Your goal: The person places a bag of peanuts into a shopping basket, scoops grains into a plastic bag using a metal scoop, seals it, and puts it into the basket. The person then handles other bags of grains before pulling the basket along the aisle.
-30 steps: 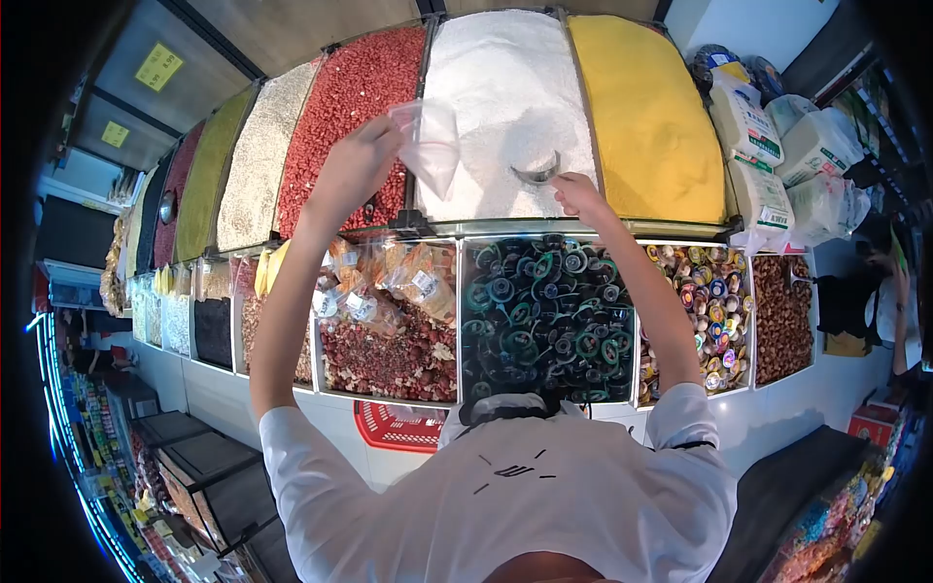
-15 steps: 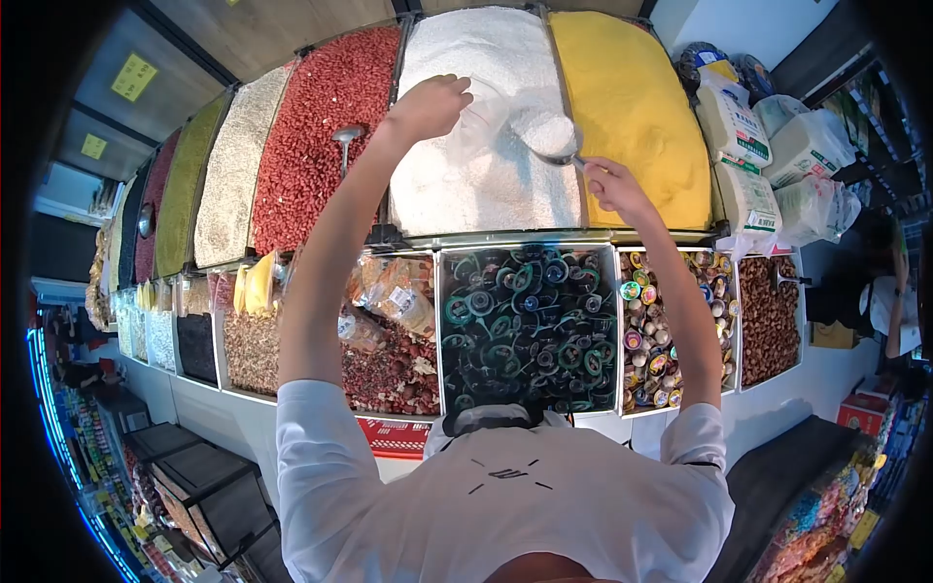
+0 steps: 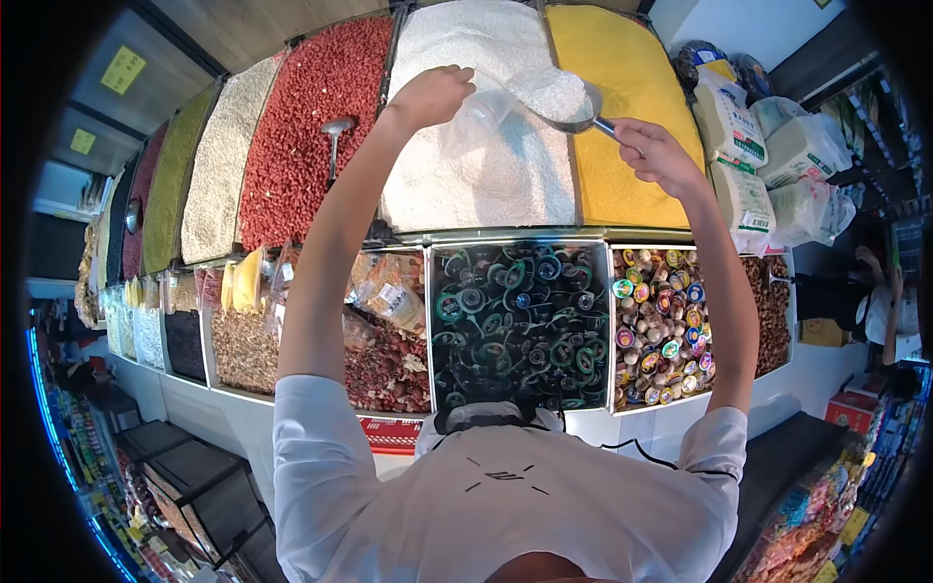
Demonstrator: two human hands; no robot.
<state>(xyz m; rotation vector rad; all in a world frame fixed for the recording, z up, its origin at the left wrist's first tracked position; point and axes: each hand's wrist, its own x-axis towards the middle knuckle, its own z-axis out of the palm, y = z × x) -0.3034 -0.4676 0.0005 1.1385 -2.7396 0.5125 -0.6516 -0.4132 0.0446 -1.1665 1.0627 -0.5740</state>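
My right hand [image 3: 661, 158] is closed round the handle of a metal scoop [image 3: 581, 119], which carries a heap of white grain [image 3: 549, 91]. Between my left fingers hangs the rim of a clear plastic bag [image 3: 476, 124]; my left hand [image 3: 434, 95] is pinched on it. The loaded scoop lies just right of the bag's mouth, and I cannot tell whether its tip is inside. Below both is a deep bin of loose white grain [image 3: 525, 199]. A bin of yellow grain [image 3: 632, 92] adjoins it on the right.
Red peanuts or beans [image 3: 292, 175] fill the bin to the left, where another metal scoop [image 3: 336, 126] rests. Packed white bags [image 3: 731, 131] are stacked at the right. Nearer me are small dark cups [image 3: 520, 321] and colourful lidded cups [image 3: 666, 340]. A person [image 3: 889, 301] stands far right.
My right hand has lifted the heaped scoop up and to the right, away from the white grain's surface. My left hand has stayed nearly in place with the bag.
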